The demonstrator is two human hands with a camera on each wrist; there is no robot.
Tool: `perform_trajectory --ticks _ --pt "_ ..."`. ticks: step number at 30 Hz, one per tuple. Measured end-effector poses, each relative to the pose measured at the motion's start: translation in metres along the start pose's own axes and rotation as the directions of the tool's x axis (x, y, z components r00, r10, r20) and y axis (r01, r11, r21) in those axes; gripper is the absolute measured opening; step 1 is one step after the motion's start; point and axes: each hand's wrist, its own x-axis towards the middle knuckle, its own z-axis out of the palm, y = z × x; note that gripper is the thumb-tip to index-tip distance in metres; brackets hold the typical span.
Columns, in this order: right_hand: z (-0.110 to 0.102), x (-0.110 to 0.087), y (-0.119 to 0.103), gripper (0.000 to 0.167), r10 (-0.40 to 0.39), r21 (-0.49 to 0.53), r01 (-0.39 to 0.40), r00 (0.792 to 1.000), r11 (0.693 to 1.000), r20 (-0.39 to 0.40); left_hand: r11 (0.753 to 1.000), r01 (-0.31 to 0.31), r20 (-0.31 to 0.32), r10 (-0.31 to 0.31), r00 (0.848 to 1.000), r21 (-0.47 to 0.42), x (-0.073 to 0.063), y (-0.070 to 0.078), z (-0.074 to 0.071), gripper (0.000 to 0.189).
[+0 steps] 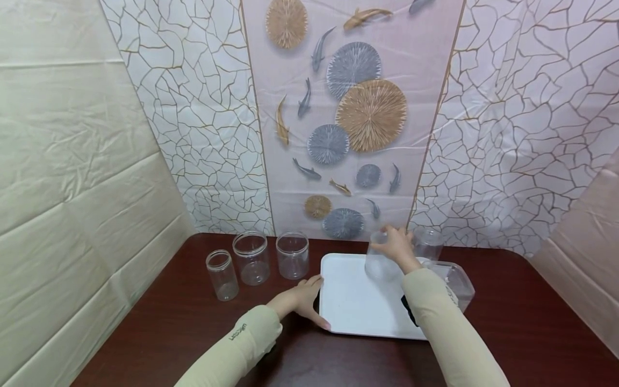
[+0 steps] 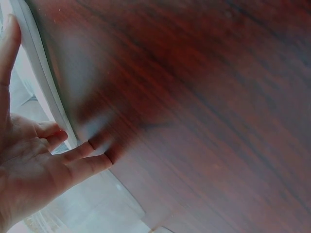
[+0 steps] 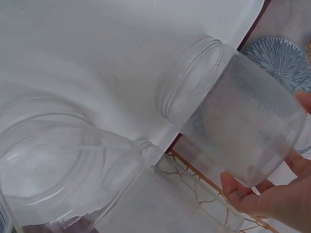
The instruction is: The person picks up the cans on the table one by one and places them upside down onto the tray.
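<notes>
A white tray (image 1: 358,312) lies on the dark red-brown table. My left hand (image 1: 303,301) is at its left edge, thumb and fingers spread along the rim; in the left wrist view the left hand (image 2: 34,165) appears beside the tray's edge. Over the tray's back part, my right hand (image 1: 397,248) grips a clear jar (image 1: 379,267) from above. Seen from the right wrist, this jar (image 3: 243,116) is upside down, its threaded mouth toward the tray and my right hand (image 3: 277,194) around its base. Whether the mouth touches the tray cannot be told.
To the left of the tray stand three clear jars: a narrow one (image 1: 223,277), a wide one (image 1: 252,260) and another wide one (image 1: 293,258). At the right, a clear jar (image 1: 429,243) and a larger clear container (image 1: 459,285) are partly behind my right arm. Patterned cloth hangs behind the table.
</notes>
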Motion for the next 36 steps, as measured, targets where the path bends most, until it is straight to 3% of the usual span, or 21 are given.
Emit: perform_trajectory --ticks 14,30,36 --pt "-0.003 -0.005 -0.004 0.069 -0.036 -0.036 0.039 0.996 0.999 0.075 0.999 0.011 0.008 -0.011 1.0 -0.031 0.006 -0.007 0.006 0.113" --pt "-0.001 -0.009 -0.006 0.07 -0.05 -0.037 0.052 0.998 0.998 0.041 0.999 0.004 0.018 -0.004 1.0 -0.037 0.002 -0.004 0.0 0.111" --pt "0.0 -0.011 -0.008 0.07 -0.036 -0.082 0.039 0.999 0.996 0.033 0.998 0.008 0.027 -0.006 1.0 -0.059 0.003 -0.004 0.001 0.112"
